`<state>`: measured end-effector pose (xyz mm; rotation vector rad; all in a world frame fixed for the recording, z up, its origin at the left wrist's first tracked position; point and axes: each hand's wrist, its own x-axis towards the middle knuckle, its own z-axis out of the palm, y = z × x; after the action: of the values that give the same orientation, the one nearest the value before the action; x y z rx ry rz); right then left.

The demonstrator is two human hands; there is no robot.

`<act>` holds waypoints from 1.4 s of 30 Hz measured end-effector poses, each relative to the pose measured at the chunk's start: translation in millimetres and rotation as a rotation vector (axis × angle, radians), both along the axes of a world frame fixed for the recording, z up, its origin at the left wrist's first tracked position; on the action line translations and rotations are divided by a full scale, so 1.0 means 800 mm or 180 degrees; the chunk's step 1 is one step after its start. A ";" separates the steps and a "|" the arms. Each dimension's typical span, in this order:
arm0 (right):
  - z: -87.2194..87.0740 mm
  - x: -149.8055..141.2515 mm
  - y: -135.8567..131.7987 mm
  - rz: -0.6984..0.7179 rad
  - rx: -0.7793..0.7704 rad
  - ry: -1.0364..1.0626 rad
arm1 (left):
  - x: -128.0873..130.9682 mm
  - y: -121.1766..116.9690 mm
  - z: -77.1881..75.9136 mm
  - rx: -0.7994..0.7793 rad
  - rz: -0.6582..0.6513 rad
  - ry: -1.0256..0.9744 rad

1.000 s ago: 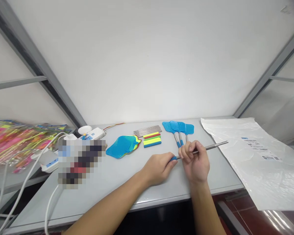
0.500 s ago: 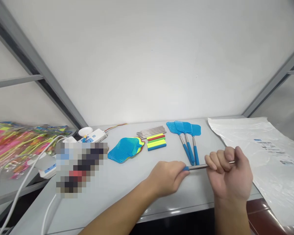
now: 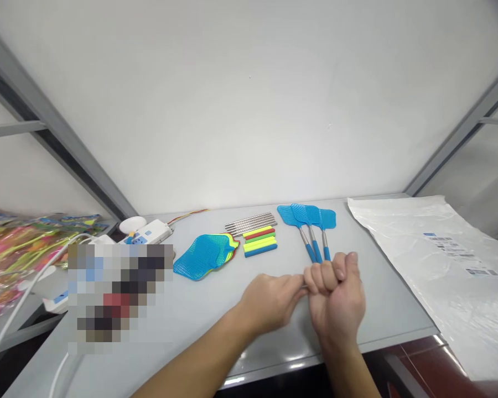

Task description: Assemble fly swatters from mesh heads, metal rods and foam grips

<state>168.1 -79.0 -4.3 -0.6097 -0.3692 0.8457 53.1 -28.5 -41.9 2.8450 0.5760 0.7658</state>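
Observation:
My left hand [image 3: 269, 301] is closed in a pinch at the end of a metal rod, where a blue grip sleeve showed half a second ago; the sleeve is now hidden. Pressed up against those fingertips, my right hand [image 3: 336, 298] is wrapped in a fist around the rod, of which only a sliver shows between the hands. Beyond them lie several blue fly swatters [image 3: 308, 216] with metal shafts and blue handles. A stack of mesh swatter heads [image 3: 205, 257], blue on top, lies further left. Coloured grip sleeves [image 3: 260, 241] and bare metal rods [image 3: 251, 223] lie side by side.
A white plastic bag with printed labels [image 3: 423, 276] covers the table's right side. At the left are a power strip [image 3: 149, 235], white cables [image 3: 22, 315], a blurred-out patch and packaged colourful goods [image 3: 29, 249]. A wall stands behind the grey table [image 3: 199, 326].
My right hand has moved left along the rod until it meets my left hand, covering most of the rod. The view has shifted slightly.

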 end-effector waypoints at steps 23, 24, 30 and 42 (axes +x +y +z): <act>0.070 0.135 -0.032 0.0430 -0.0620 -0.4900 | -0.074 0.043 0.084 0.1782 0.0602 0.0225; 0.071 0.151 -0.040 0.0358 -0.0708 -0.4962 | -0.084 0.045 0.088 0.1897 0.0675 0.0240; 0.064 0.221 -0.083 0.0264 -0.1022 -0.5743 | -0.114 0.041 0.091 0.2156 0.0623 0.0576; 0.038 0.292 -0.135 -0.0091 -0.1152 -0.6795 | -0.119 0.023 0.083 0.2147 0.0713 0.0584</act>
<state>401.5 -187.0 26.3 -1.7062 -2.1164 -0.1331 -42.2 -10.2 24.5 3.5412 0.7985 0.8724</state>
